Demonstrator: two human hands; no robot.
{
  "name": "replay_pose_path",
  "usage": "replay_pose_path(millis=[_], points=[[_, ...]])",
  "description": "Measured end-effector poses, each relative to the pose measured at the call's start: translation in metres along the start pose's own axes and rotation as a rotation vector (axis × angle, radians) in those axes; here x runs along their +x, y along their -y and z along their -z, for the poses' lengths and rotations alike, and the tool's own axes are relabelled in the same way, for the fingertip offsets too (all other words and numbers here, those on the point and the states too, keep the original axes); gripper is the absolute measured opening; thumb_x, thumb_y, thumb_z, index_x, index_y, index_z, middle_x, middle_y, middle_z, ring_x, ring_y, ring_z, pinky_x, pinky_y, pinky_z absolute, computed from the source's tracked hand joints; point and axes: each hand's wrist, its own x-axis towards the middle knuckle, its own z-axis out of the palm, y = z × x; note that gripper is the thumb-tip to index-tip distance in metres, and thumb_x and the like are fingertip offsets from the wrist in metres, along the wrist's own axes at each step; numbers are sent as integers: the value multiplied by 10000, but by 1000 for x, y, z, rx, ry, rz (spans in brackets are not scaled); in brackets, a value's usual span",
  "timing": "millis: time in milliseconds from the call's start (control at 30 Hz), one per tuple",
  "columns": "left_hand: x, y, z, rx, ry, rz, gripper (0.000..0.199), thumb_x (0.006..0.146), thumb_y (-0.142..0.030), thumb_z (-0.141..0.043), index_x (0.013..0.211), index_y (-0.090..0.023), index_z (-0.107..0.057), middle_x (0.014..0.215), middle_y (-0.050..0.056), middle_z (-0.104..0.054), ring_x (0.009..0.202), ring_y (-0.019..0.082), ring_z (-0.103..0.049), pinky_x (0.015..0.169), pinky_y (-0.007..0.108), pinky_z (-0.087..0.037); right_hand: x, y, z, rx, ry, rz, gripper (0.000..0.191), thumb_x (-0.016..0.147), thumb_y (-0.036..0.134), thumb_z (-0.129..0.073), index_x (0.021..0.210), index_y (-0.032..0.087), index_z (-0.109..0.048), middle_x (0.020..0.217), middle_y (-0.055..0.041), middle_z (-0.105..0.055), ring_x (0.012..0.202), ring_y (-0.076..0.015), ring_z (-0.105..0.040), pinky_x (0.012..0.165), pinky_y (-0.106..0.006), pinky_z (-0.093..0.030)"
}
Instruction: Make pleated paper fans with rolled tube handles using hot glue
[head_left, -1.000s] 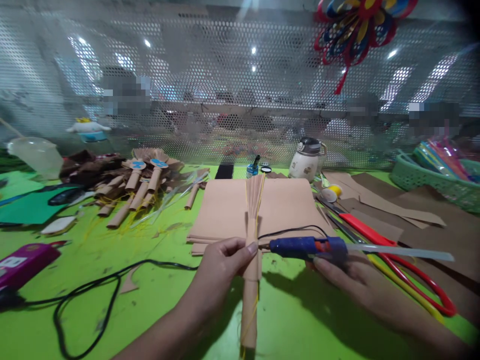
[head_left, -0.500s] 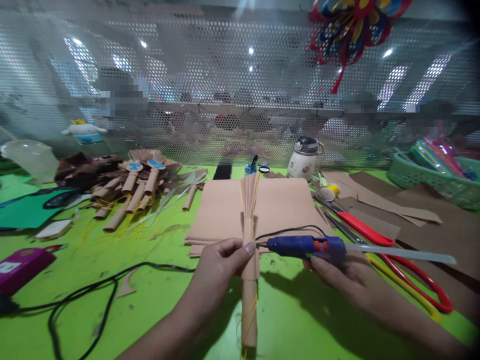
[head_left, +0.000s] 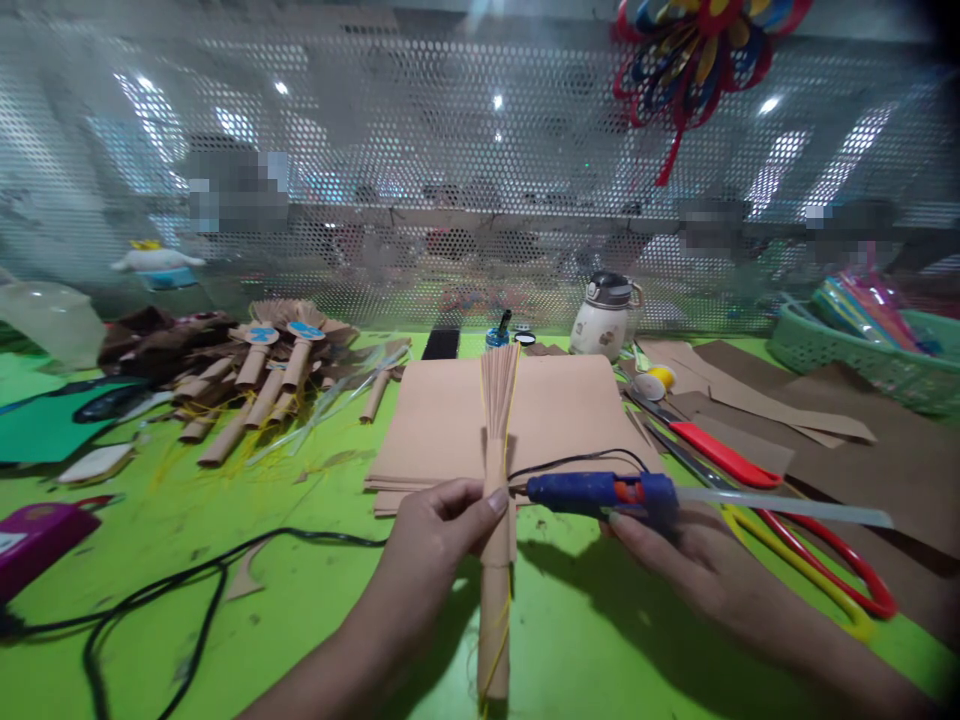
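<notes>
My left hand [head_left: 454, 520] pinches a brown paper fan [head_left: 493, 600] around the middle, thumb on top. Its pleated end points away from me, and a rolled paper handle with yellow thread lies toward me. In my right hand [head_left: 675, 555] is a blue hot glue gun [head_left: 600, 493], lying sideways with a clear glue stick [head_left: 795, 503] out of its back. The nozzle is at the right side of the fan, close to my left thumb; whether it touches the paper I cannot tell. Behind the fan lies a stack of brown paper sheets [head_left: 427, 410].
Finished-looking paper fans [head_left: 274, 375] are heaped at the left. A black cord [head_left: 202, 560] loops over the green table [head_left: 300, 650] near a purple box [head_left: 45, 540]. Red-handled scissors [head_left: 727, 455], a white jug [head_left: 600, 320] and a green basket [head_left: 862, 355] stand or lie right.
The whole view has shifted slightly, so most things appear a little further left. Both hands keep their hold, and the glue gun's nozzle stays beside the fan.
</notes>
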Motion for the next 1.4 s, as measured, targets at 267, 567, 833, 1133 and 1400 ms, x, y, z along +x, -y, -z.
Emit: replay_pose_path(millis=[267,567,833,1133,1400], points=[[-2,-2,0,39,-7,-22,307,748,-456,-747,791,-152,-762,796,81,-685,758,198,-572,681,266,-409,3,6,4,30,-9,-8,406,949,448,-453,655,200,-585,670,-23,-638,614,-157,-575,596,-257,-498],[-3,-4,-1,-86,7,37,328,695,-468,-787,785,-153,-764,803,98,-708,742,214,-608,688,296,-456,0,5,5,28,19,-37,393,943,474,-452,737,204,-650,676,-26,-642,624,-180,-607,589,-272,-516],[-4,-2,-2,-83,16,31,331,721,-463,-775,817,-147,-761,820,97,-709,728,193,-602,695,295,-456,1,1,3,23,7,-45,443,968,481,-393,729,189,-624,637,-27,-587,597,-167,-564,554,-262,-478],[-1,-1,0,-122,5,13,315,703,-427,-794,834,-144,-748,805,74,-695,740,188,-609,745,310,-467,-2,7,5,108,0,-81,454,936,528,-442,682,195,-614,676,-25,-633,627,-167,-590,577,-248,-492],[0,-1,0,-141,16,14,244,749,-374,-773,845,-152,-742,833,49,-687,783,163,-591,798,292,-441,-4,10,7,70,65,-83,426,938,499,-431,668,201,-571,611,-3,-547,581,-153,-528,533,-241,-443]])
